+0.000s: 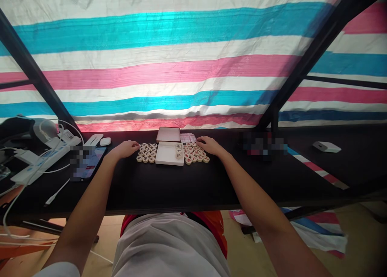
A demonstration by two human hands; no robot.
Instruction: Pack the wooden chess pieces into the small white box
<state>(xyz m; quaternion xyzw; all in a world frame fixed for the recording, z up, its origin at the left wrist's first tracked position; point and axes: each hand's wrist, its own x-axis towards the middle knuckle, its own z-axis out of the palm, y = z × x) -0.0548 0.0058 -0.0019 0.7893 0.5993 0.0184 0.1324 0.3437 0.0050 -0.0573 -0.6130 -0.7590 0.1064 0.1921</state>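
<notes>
A white open box (169,155) lies on the black table with a few Chinese chess pieces (178,151) along its right side. To its left, pieces with dark characters (147,152) stand in close rows. On its other side is a group of red-marked Chinese chess pieces (196,153). My left hand (128,148) rests at the outer edge of the dark group, fingers stretched and loosely bent, holding nothing visible. By the red group's far edge, my right hand (211,145) has its fingers apart near a folded pink-and-white checked sheet (188,138).
The box lid (168,134) lies behind the box. On the left are a phone (90,164), a power strip (45,158) with cables, and a white earphone case (105,141). A white adapter (326,146) sits far right. Dark frame bars and a striped sheet (169,67) rise behind.
</notes>
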